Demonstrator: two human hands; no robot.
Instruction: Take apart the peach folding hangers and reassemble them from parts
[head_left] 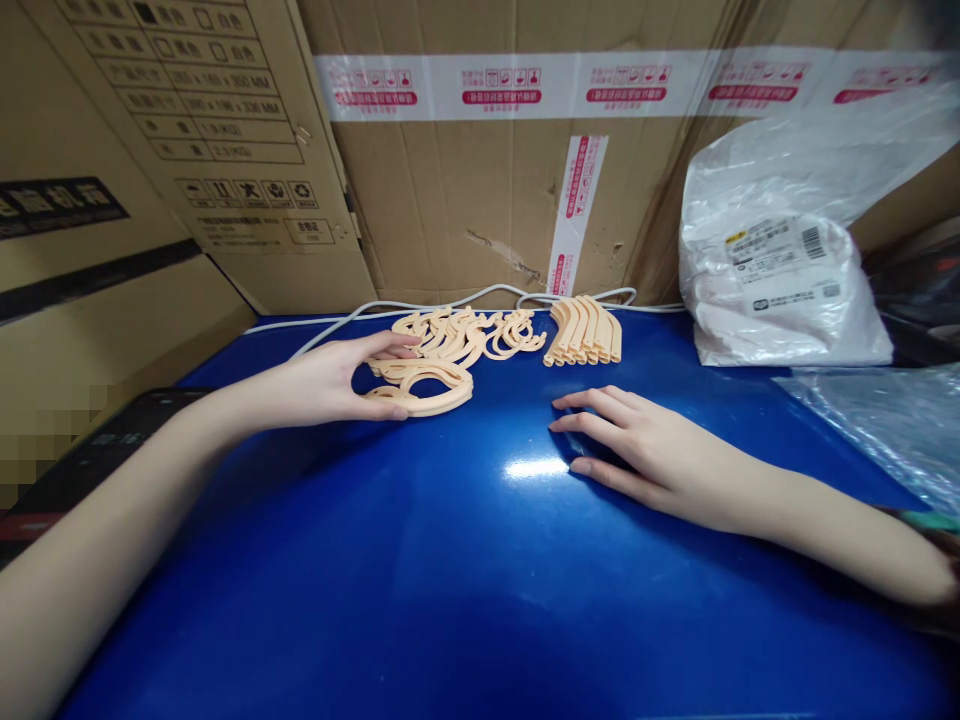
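My left hand (337,380) is closed around the near end of some flat, curved beige pieces (442,402), with the thumb on the front side and the fingers behind. They look like plastic parts with an oval opening between their arms. Just beyond lies a loose heap of similar beige hooked and curved pieces (457,335). To the right of the heap, several bent beige strips (585,330) lie side by side in a neat row. My right hand (630,445) holds nothing, its fingers apart, low over the blue tabletop (480,580).
Cardboard boxes (465,200) wall off the back and left. A white cable (480,293) runs along the back edge. At the right stand a white plastic parcel bag (780,270) and clear plastic wrap (892,420). A dark device (90,450) lies at the left.
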